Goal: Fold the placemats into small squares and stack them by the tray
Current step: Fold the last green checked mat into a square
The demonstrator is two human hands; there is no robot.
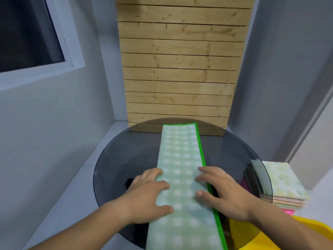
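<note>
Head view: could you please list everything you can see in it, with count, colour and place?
placemat: one, pale green check with a bright green edge, folded into a long strip across the table
table: one, round, dark tinted glass, centre
stack: one pile of folded placemats, pastel yellow-green on top and pink below, lower right, beyond the table's edge
tray: one, yellow, bottom right corner, only partly in view
wooden panel: one, pale slats, against the wall behind the table
window: one, white frame, dark pane, upper left
left hand: one, fingers resting on the strip's left edge
right hand: one, fingertips pressing on the strip's right side
</note>
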